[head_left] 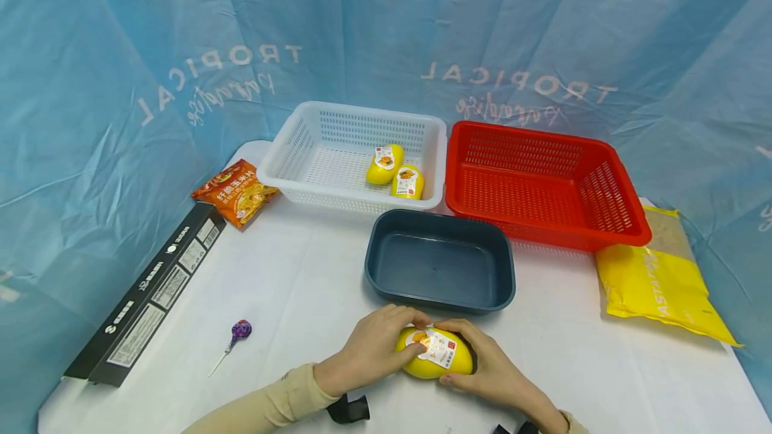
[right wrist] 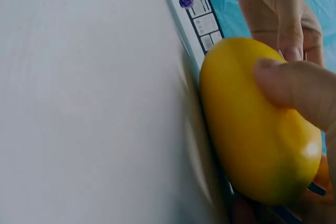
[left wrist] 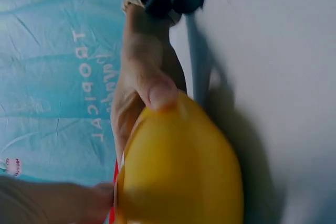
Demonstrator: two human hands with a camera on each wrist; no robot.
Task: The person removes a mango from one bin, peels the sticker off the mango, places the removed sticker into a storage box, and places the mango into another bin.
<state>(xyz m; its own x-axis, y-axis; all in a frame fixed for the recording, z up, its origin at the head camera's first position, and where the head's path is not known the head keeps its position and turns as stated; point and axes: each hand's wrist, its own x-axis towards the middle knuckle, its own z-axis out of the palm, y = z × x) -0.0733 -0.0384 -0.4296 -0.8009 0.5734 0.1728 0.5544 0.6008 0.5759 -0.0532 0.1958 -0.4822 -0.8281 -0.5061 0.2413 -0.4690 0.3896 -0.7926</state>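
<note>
A yellow mango (head_left: 458, 358) with a white label lies on its side near the front of the table, between both hands. My right hand (head_left: 497, 374) grips its right end, thumb low on the near side and fingers over the far side. In the right wrist view the right thumb (right wrist: 294, 87) presses into the smooth skin of the mango (right wrist: 247, 129). My left hand (head_left: 376, 343) is on the mango's left part, its thumb and fingertips pinching at the label (head_left: 439, 348). The left wrist view shows the mango (left wrist: 184, 166) close up.
Behind the hands stands a dark blue tub (head_left: 440, 300). Farther back are a white basket (head_left: 350, 203) holding two mangoes (head_left: 384, 165) and a red basket (head_left: 543, 223). A yellow bag (head_left: 663, 280) lies right; a lollipop (head_left: 241, 330), long black box (head_left: 151, 293) and orange snack bag (head_left: 235, 193) lie left.
</note>
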